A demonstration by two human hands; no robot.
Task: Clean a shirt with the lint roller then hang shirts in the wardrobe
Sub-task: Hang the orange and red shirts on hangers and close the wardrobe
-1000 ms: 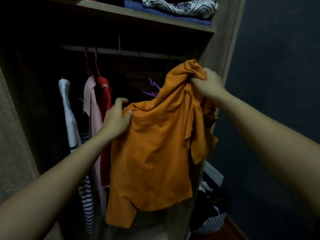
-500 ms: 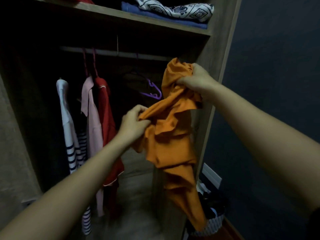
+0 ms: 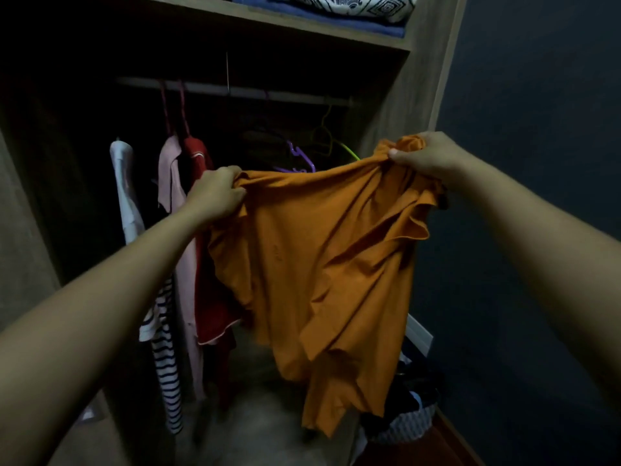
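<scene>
With left hand (image 3: 215,193) and right hand (image 3: 425,154) both fisted on the orange shirt (image 3: 322,264) mid-frame, find the collar, then reach the purple hanger (image 3: 299,159)

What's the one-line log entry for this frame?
left hand: grips orange cotton shirt | right hand: grips it | shirt: spread before wardrobe rail, unhung

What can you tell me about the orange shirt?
The orange shirt looks like soft, plain fabric, wrinkled and creased. It is spread out wide in front of the open wardrobe, not on a hanger. The left hand grips one top corner and the right hand bunches the other, slightly higher. The rest hangs down loosely in folds, with an uneven lower edge. Nothing else seems to touch it.
</scene>
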